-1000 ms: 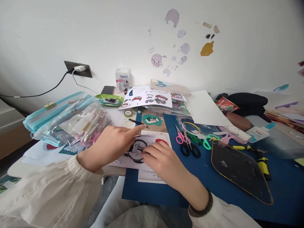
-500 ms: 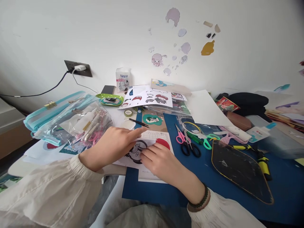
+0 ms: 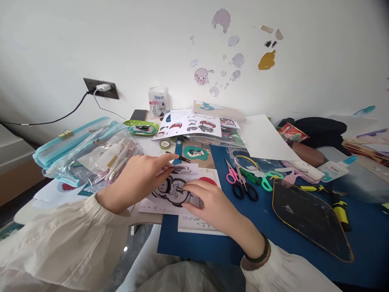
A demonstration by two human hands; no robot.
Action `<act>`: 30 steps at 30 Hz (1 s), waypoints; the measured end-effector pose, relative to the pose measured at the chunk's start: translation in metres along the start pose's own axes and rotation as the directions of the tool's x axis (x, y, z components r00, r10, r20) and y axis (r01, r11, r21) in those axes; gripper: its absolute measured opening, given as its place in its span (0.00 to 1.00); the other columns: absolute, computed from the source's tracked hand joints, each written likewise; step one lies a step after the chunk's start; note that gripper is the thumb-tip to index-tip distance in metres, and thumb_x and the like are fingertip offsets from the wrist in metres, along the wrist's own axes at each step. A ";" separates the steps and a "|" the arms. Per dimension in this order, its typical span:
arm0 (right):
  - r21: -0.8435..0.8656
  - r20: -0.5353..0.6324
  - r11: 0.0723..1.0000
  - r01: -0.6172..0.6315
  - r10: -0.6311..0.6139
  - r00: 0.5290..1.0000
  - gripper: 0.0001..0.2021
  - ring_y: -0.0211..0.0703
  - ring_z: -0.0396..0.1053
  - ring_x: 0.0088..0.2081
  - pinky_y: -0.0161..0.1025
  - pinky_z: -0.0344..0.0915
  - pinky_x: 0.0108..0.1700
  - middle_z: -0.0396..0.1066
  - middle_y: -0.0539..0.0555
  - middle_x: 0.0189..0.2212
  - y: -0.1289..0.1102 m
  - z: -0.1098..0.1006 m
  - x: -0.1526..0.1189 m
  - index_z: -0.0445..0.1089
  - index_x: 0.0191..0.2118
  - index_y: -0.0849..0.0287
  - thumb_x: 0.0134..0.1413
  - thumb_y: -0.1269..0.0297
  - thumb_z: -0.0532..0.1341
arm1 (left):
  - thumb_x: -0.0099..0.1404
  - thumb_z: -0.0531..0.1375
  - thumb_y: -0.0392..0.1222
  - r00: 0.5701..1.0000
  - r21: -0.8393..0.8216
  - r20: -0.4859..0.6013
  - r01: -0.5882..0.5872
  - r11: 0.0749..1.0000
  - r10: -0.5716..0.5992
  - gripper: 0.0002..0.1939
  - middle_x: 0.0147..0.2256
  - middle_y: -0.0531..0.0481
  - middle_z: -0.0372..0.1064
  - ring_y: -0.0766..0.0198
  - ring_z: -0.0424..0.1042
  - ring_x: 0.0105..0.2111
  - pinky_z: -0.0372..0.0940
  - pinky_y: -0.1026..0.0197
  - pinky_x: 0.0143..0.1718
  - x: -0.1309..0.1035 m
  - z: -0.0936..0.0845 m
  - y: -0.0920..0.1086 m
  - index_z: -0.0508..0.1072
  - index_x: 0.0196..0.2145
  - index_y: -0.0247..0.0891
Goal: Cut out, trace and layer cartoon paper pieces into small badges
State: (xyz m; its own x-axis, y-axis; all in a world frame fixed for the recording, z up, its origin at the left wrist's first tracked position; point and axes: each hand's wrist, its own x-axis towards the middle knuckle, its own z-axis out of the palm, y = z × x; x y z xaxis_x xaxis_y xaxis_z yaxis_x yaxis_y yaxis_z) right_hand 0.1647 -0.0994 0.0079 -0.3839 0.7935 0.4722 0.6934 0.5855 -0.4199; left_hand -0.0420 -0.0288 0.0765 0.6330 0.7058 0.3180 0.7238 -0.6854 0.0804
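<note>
A printed sheet with black-outlined cartoon figures lies over a lined paper near the desk's front edge. My left hand is over the sheet's upper left, its index finger stretched towards black tweezers and its thumb apart below. My right hand rests over the sheet's right side, fingers spread and slightly bent, thumb apart. A red round piece shows partly behind my right hand. Above the hands is a teal cutout on brown card.
Black-handled scissors, pink scissors and a dark board are at the right. A clear pouch fills the left. Tape, a green tray and printed sheets stand further back.
My left hand has moved slightly up and left, and my right hand's fingers have spread. More of the cartoon sheet shows between the hands.
</note>
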 end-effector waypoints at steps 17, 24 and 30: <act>0.249 -0.150 0.948 -0.198 0.239 0.959 0.04 0.47 0.76 0.42 0.45 0.73 0.45 0.78 0.54 0.38 0.002 -0.013 0.005 0.75 0.38 0.56 0.57 0.68 0.63 | 0.66 0.55 0.53 0.976 -0.366 0.205 0.145 0.919 -0.072 0.20 0.17 0.57 0.54 0.68 0.51 0.20 0.47 0.61 0.22 0.038 -0.014 -0.023 0.69 0.22 0.39; 0.179 -0.162 0.968 -0.173 0.203 0.966 0.04 0.45 0.75 0.39 0.42 0.73 0.40 0.78 0.53 0.37 0.004 -0.016 0.007 0.75 0.38 0.56 0.58 0.69 0.63 | 0.68 0.52 0.56 0.959 -0.366 0.278 0.164 0.916 -0.061 0.24 0.18 0.57 0.48 0.67 0.47 0.19 0.44 0.59 0.22 0.042 -0.018 -0.020 0.56 0.19 0.40; -0.506 -0.071 0.793 0.340 -0.431 0.900 0.10 0.42 0.68 0.29 0.40 0.64 0.32 0.73 0.53 0.27 0.003 -0.025 0.035 0.74 0.33 0.62 0.61 0.78 0.57 | 0.68 0.50 0.53 0.953 -0.418 0.303 0.133 0.898 0.000 0.19 0.23 0.55 0.60 0.65 0.57 0.24 0.52 0.61 0.27 0.040 -0.018 -0.018 0.63 0.24 0.39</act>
State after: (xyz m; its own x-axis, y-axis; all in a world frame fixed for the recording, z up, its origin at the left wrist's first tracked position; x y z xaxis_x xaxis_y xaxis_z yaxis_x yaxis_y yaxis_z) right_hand 0.1686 -0.0746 0.0426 -0.6009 0.4497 0.6608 0.7278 0.6496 0.2198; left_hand -0.0344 0.0086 0.1052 0.6868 0.7266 0.0168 0.6193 -0.5972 0.5097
